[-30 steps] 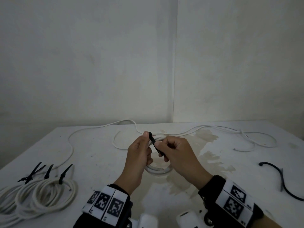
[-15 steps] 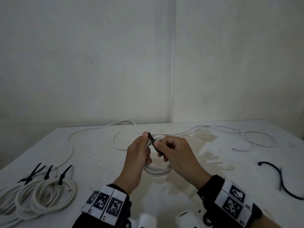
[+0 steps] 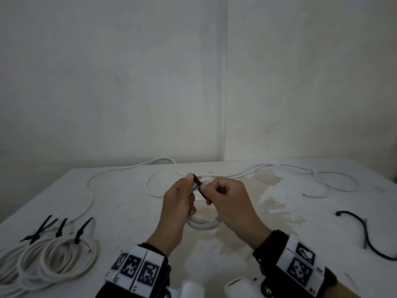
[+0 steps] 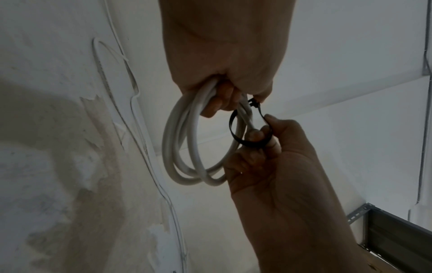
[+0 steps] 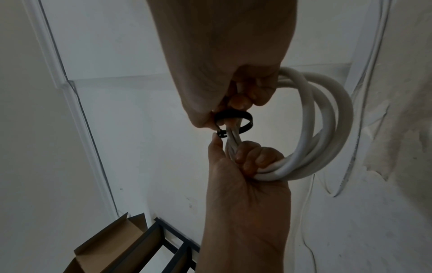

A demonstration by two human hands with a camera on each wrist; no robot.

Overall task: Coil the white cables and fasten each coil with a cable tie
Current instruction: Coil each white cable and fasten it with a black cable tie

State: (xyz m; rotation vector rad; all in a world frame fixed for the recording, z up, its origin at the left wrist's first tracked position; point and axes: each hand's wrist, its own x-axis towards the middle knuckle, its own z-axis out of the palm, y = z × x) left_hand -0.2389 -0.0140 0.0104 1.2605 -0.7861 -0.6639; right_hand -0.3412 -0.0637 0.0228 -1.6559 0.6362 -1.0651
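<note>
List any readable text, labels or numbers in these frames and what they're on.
No readable words or brand names anywhere.
Left wristband: square black-and-white coded markers; small characters under them too blurred to read.
Right wristband: same markers; edge print too small to read.
Cardboard box: no print visible.

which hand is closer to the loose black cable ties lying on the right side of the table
Right. The right hand is mid-table, nearer the loose black cable ties; the left hand lies beyond it, farther left.
</note>
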